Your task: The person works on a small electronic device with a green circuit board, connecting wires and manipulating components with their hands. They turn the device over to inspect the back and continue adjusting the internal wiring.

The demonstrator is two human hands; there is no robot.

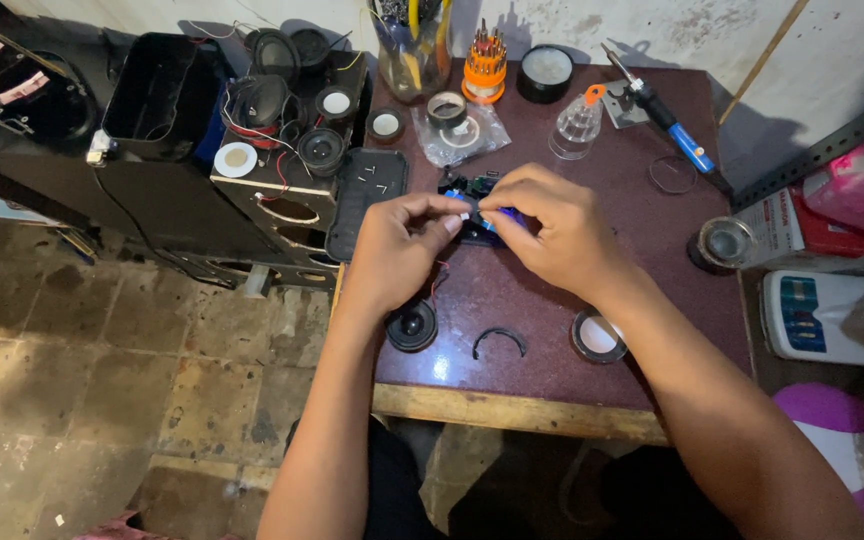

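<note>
Blue-wrapped part point(497, 218) is pinched between left hand point(397, 250) and right hand point(552, 230) over the opened circuit board point(467, 186); small speaker point(412, 326) and black clip ring point(499, 340) lie detached, unfitted

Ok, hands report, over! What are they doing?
Left hand and right hand both pinching a small blue-and-black part above the maroon table. Small round speaker and black curved clip lie nearer the table's front edge. Nothing blocking.

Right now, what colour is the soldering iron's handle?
Blue and black, on the soldering iron in the head view.
</note>
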